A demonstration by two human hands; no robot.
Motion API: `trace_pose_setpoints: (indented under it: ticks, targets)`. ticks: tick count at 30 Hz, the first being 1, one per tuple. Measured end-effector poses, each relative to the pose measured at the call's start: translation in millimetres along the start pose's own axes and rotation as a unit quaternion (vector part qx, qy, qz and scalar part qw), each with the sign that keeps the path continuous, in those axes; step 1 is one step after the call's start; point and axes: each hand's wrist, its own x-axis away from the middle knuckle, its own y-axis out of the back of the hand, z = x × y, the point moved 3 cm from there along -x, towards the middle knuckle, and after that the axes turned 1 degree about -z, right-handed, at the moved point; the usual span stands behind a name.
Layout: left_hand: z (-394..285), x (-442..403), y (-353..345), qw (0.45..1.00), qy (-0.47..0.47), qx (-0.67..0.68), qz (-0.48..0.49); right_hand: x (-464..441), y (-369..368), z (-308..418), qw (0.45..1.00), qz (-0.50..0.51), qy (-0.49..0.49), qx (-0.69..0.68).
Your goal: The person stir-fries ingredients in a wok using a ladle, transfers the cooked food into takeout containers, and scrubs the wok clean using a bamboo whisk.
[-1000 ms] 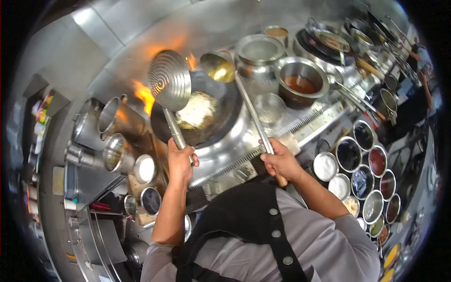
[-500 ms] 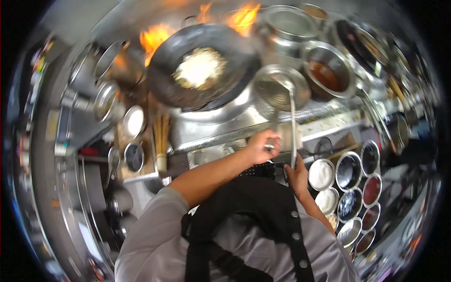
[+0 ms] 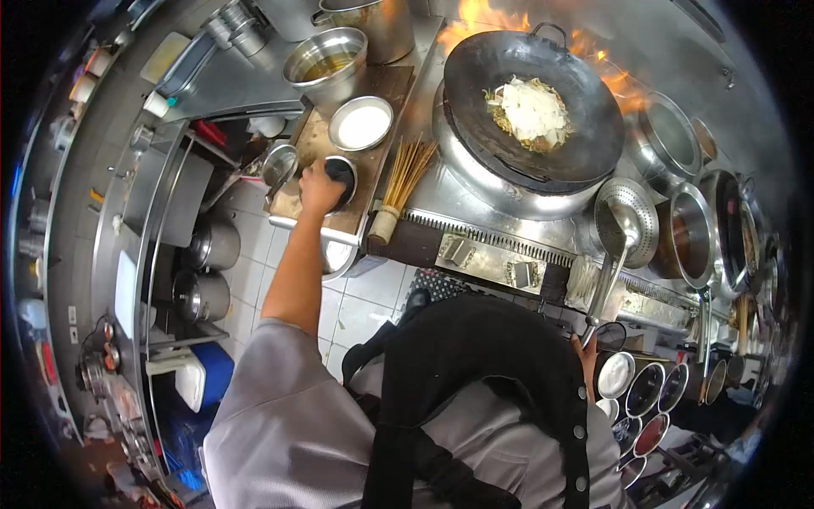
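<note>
My left hand (image 3: 319, 190) is at a small round metal bowl (image 3: 349, 198) on the wooden board at the left. Its fingers are closed on a bunched black cloth (image 3: 342, 173) in that bowl. My right hand (image 3: 587, 355), partly hidden beside the apron, grips the handle end of a ladle (image 3: 624, 233). The ladle's head lies over a perforated skimmer (image 3: 642, 214) at the stove's front. Further back, a black wok (image 3: 585, 114) holds pale sliced food (image 3: 532, 110) over browner bits. Flames (image 3: 479, 25) rise behind it.
A bowl of white contents (image 3: 362, 124) and a pot of yellowish liquid (image 3: 326, 64) stand near my left hand. A bamboo brush (image 3: 398, 187) lies right of the board (image 3: 381, 93). A pot of brown liquid (image 3: 691, 233) and several seasoning bowls (image 3: 647, 388) are at the right.
My left hand has moved from near the skimmer handle to the bowl at the left and closed on the black cloth. The view has turned left. My right hand still holds the ladle.
</note>
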Motion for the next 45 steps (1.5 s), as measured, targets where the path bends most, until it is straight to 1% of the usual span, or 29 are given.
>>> trace_pose_setpoints:
  ticks: [3, 4, 5, 6, 8, 9, 10, 12, 14, 15, 16, 17, 18, 20, 22, 23, 25, 26, 27, 29, 32, 35, 36, 38, 39, 40, 41, 43, 45]
  targets:
    - [31.2, -15.4, -34.3, 0.974, 0.018, 0.077, 0.213, -11.7, 3.7, -35.9, 0.995, -0.013, -0.076, 0.059]
    - [28.8, -17.3, -37.7, 0.978, -0.017, 0.041, 0.203, -17.0, 12.5, -65.6, 0.993, -0.012, -0.077, 0.085]
    - [32.0, -19.8, -38.5, 0.978, -0.016, 0.063, 0.199, -12.3, 8.6, -57.7, 0.996, -0.015, -0.087, 0.025]
    - [34.8, -22.5, -35.0, 0.981, -0.007, 0.093, 0.167, -10.6, 12.3, -57.4, 0.993, -0.023, -0.092, 0.067]
    - [31.8, -22.9, -6.5, 0.956, 0.029, 0.276, 0.092, -17.0, 14.4, -71.6, 0.989, -0.028, -0.072, 0.123]
    - [14.8, -12.4, 18.3, 0.85, 0.081, 0.506, 0.124, -21.5, 13.6, -83.2, 0.986, -0.045, -0.046, 0.157]
    - [25.8, -13.2, 16.2, 0.724, 0.068, 0.665, 0.171, -18.9, 15.1, -84.4, 0.982, -0.054, -0.037, 0.176]
    - [-46.4, 36.1, 76.9, 0.501, 0.118, 0.81, 0.281, -15.4, 12.8, -81.6, 0.979, -0.065, -0.047, 0.186]
    - [-70.4, 47.8, 42.4, 0.444, 0.04, 0.823, 0.353, -14.8, 10.5, -86.4, 0.98, -0.034, 0.019, 0.194]
    - [-88.6, 61.3, 21.4, 0.383, 0.089, 0.833, 0.389, -14.7, 10.0, -91.0, 0.979, -0.019, 0.052, 0.197]
    - [-127.4, 82.3, 22.5, 0.323, 0.147, 0.839, 0.412, -13.4, 6.6, -75.8, 0.98, -0.049, -0.021, 0.194]
    - [-153.6, 97.4, 6.0, 0.295, 0.183, 0.828, 0.441, -10.3, 5.4, -66.3, 0.974, -0.076, -0.093, 0.19]
    - [-179.7, 108.4, -6.7, 0.282, 0.206, 0.81, 0.47, -13.8, 6.6, -76.3, 0.981, -0.079, -0.051, 0.169]
    - [-220.3, 112.8, -32.0, 0.178, 0.218, 0.796, 0.536, -8.7, 4.5, -62.7, 0.985, -0.068, -0.065, 0.146]
    - [-256.3, 101.7, -36.7, 0.256, 0.207, 0.801, 0.501, -9.9, 0.9, -57.5, 0.988, -0.058, -0.076, 0.124]
    - [-273.4, 91.8, -38.3, 0.288, 0.27, 0.786, 0.476, -11.5, -0.9, -61.0, 0.988, -0.055, -0.085, 0.116]
    - [-302.9, 74.2, -42.3, 0.364, 0.265, 0.777, 0.44, -11.7, -4.1, -60.6, 0.988, -0.054, -0.096, 0.104]
    - [-314.5, 70.0, -46.8, 0.399, 0.311, 0.768, 0.393, -10.0, -7.1, -58.1, 0.991, -0.059, -0.103, 0.064]
    - [-321.5, 68.3, -51.9, 0.403, 0.309, 0.764, 0.397, -5.8, -10.7, -50.3, 0.991, -0.065, -0.111, 0.023]
    - [-330.7, 67.5, -65.0, 0.393, 0.393, 0.741, 0.378, 3.1, -10.0, -27.7, 0.992, -0.074, -0.101, 0.033]
    - [-346.8, 69.5, -55.6, 0.268, 0.495, 0.72, 0.405, 4.2, -7.4, -19.2, 0.989, -0.059, -0.106, 0.082]
    - [-340.1, 54.9, -89.8, 0.351, 0.419, 0.675, 0.495, 7.3, -2.7, -10.9, 0.984, -0.034, -0.126, 0.125]
    - [-334.3, 58.2, -92.8, 0.324, 0.418, 0.65, 0.545, 2.5, -2.6, -21.3, 0.981, -0.024, -0.139, 0.132]
    - [-327.7, 84.3, -58.8, 0.363, 0.369, 0.687, 0.511, -5.6, -4.1, -50.5, 0.978, -0.086, -0.018, 0.19]
    - [-321.1, 103.7, -38.3, 0.344, 0.394, 0.688, 0.503, -3.2, -1.8, -41.1, 0.985, -0.048, -0.093, 0.139]
    - [-316.2, 126.6, -11.6, 0.349, 0.413, 0.687, 0.486, -4.8, -0.6, -41.8, 0.983, -0.064, -0.046, 0.168]
    - [-305.5, 137.7, -4.3, 0.321, 0.437, 0.674, 0.502, -5.2, -3.0, -50.9, 0.978, -0.077, -0.001, 0.196]
    - [-320.4, 140.5, 28.7, 0.374, 0.403, 0.693, 0.467, -11.2, -3.2, -60.5, 0.979, -0.073, 0.001, 0.191]
    - [-333.0, 112.2, 2.7, 0.295, 0.449, 0.681, 0.497, -10.6, -7.1, -63.4, 0.99, -0.041, -0.069, 0.12]
